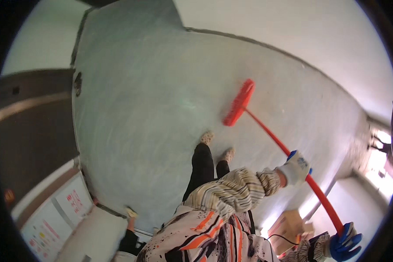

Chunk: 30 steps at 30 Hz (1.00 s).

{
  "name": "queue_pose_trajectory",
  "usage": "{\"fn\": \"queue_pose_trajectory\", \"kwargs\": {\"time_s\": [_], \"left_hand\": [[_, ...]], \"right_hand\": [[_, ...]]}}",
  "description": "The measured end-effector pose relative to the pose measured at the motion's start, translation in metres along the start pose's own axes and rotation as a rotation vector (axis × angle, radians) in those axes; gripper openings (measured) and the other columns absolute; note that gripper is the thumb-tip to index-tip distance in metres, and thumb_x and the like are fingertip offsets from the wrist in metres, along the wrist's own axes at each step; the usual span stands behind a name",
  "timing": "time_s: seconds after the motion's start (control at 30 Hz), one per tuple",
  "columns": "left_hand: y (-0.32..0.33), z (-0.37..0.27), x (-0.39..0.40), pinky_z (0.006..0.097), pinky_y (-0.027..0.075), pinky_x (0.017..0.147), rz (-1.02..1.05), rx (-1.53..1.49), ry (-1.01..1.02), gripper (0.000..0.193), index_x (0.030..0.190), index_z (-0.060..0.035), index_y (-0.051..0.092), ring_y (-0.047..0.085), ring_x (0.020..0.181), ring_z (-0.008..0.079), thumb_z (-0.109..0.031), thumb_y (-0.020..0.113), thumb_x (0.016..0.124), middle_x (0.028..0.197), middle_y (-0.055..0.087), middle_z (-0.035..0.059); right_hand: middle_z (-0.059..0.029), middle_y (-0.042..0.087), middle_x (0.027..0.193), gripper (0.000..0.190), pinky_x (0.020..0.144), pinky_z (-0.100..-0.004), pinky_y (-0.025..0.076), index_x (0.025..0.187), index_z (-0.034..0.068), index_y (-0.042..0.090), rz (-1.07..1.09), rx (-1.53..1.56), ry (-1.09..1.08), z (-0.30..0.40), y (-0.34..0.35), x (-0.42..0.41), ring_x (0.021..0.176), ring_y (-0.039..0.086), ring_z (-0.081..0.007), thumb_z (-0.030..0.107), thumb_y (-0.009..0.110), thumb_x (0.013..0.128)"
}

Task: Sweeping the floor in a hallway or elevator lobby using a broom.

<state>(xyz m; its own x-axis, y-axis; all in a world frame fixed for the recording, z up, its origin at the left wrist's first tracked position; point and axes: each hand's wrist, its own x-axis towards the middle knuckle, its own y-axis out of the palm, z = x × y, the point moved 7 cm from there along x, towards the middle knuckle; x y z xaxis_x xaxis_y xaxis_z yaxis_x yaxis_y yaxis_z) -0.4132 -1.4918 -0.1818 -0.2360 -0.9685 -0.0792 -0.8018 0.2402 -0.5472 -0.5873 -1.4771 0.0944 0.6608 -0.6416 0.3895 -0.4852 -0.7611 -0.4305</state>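
Observation:
A red push broom (239, 104) rests its bristles on the grey concrete floor (144, 98), a little ahead of my feet. Its long red handle (324, 198) slants back to the lower right. My left hand (296, 167), in a white and blue work glove, is wrapped around the handle partway along. At the handle's upper end, my right hand (344, 243) grips it in a blue-palmed glove. Both my sleeves are striped.
Cardboard boxes (285, 229) stand at lower right. A brown door (36, 121) is on the left, with notices (72, 201) on the wall below it. Another person's leg (129, 229) shows at the bottom. White walls (281, 26) edge the floor; a bright opening (381, 163) lies far right.

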Motion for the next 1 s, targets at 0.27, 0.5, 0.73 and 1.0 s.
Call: {"fn": "queue_pose_trajectory", "kwargs": {"time_s": [0.27,0.5,0.73,1.0], "left_hand": [[-0.053,0.193,-0.172,0.0453,0.037,0.076,0.011,0.216,-0.562,0.019,0.079,-0.0181,0.067,0.06,0.083,0.0253,-0.03,0.058,0.068,0.084,0.064,0.0079],[-0.072,0.281,-0.239,0.0442,0.029,0.092,-0.336,0.196,-0.985,0.019,0.075,-0.0204,0.065,0.053,0.098,0.0271,-0.035,0.061,0.063,0.088,0.063,0.0083],[-0.026,0.196,0.019,0.0507,0.022,0.099,-0.039,0.093,-0.682,0.023,0.086,-0.0219,0.064,0.049,0.105,0.0303,-0.027,0.064,0.064,0.101,0.059,0.0123],[0.021,0.058,0.211,0.0472,0.032,0.084,0.096,0.025,-0.276,0.011,0.075,-0.0185,0.061,0.059,0.083,0.0269,-0.02,0.058,0.065,0.077,0.062,0.0082]], "right_hand": [[-0.0172,0.06,0.094,0.025,0.072,-0.0401,0.052,0.107,0.003,0.054,0.213,2.363,0.305,0.251,-0.01,0.045,0.072,0.058,-0.0241,0.006,0.058,0.083],[-0.0136,0.06,0.088,0.009,0.054,-0.0276,0.046,0.089,-0.001,0.057,0.872,2.62,-0.335,0.39,-0.059,0.081,0.06,0.054,-0.0168,0.002,0.051,0.083],[-0.0056,0.047,0.065,0.01,0.075,-0.0355,0.049,0.077,0.002,0.049,0.485,2.296,-0.05,0.235,0.121,0.12,0.061,0.048,-0.016,0.005,0.049,0.087],[-0.0011,0.035,0.053,0.04,0.078,-0.0398,0.044,0.069,0.007,0.045,0.459,2.172,0.173,0.061,0.19,0.148,0.051,0.037,-0.0146,0.024,0.023,0.097]]}}
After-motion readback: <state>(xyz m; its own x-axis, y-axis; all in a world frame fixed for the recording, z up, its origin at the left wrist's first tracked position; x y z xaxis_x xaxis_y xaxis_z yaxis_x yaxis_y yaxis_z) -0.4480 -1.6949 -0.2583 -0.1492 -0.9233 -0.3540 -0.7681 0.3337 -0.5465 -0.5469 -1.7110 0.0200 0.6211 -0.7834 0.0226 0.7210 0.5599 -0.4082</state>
